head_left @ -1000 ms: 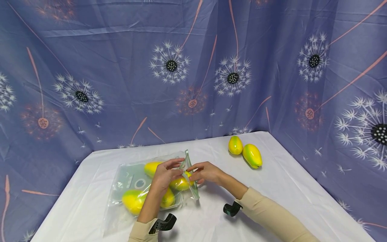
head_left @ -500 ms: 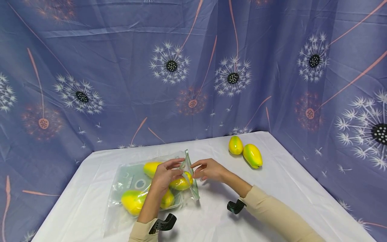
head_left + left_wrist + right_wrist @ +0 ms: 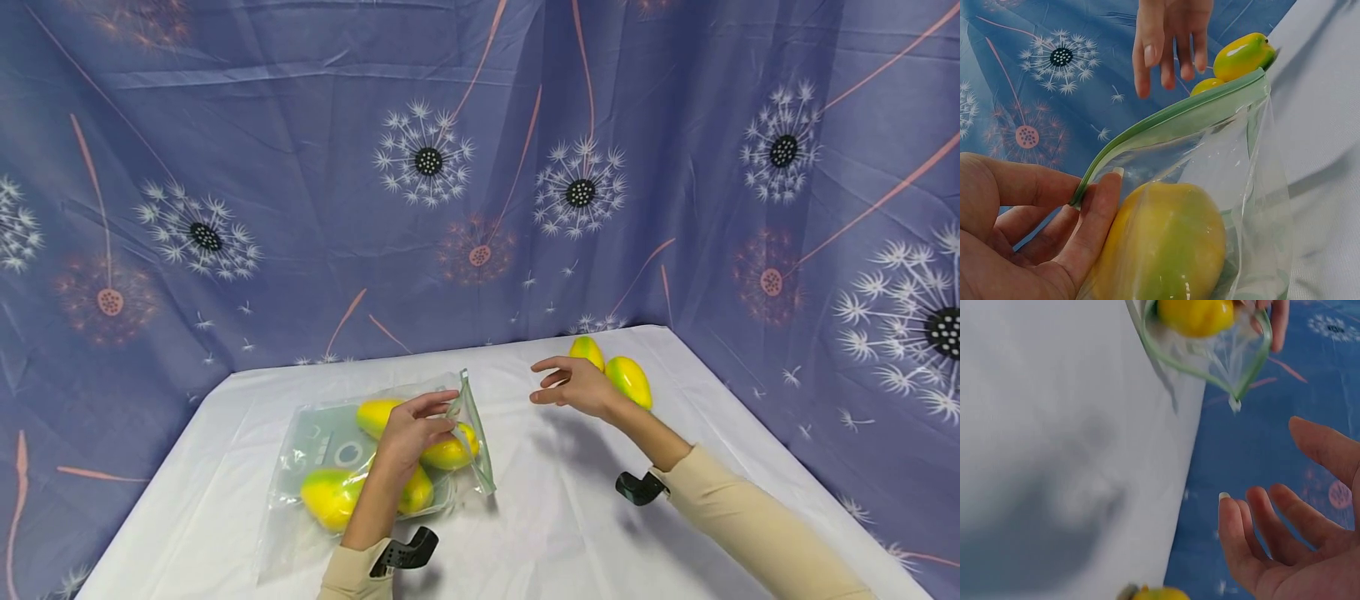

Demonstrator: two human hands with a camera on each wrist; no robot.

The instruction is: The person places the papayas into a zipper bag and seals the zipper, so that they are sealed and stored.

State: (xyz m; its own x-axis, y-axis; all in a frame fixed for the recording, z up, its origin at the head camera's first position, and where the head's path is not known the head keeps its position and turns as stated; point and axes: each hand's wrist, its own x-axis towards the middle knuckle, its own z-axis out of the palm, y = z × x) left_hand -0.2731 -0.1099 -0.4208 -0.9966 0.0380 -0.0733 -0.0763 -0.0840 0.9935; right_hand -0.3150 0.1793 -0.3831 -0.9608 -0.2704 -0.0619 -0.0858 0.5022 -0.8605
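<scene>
Zip bag [image 3: 311, 433] held agape.
Left hand [image 3: 411, 432] pinches its rim [image 3: 1210, 103], presumably keeping entry clear; right hand [image 3: 581, 389], empty and relaxed, hovers near two unbagged mangoes [image 3: 630, 381].

The right hand [image 3: 1313, 565] is at lower right, fingers spread. A green-rimmed clear bag [image 3: 1222, 359] gapes at top centre around a yellow fruit [image 3: 1194, 315].

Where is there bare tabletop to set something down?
White tabletop is bare between the zip bag and the right forearm, and at the back between bag and two loose fruits. Crowded: left, with the zip bag, bagged fruits and left hand; back right, where the right hand partly hides the loose fruits.
</scene>
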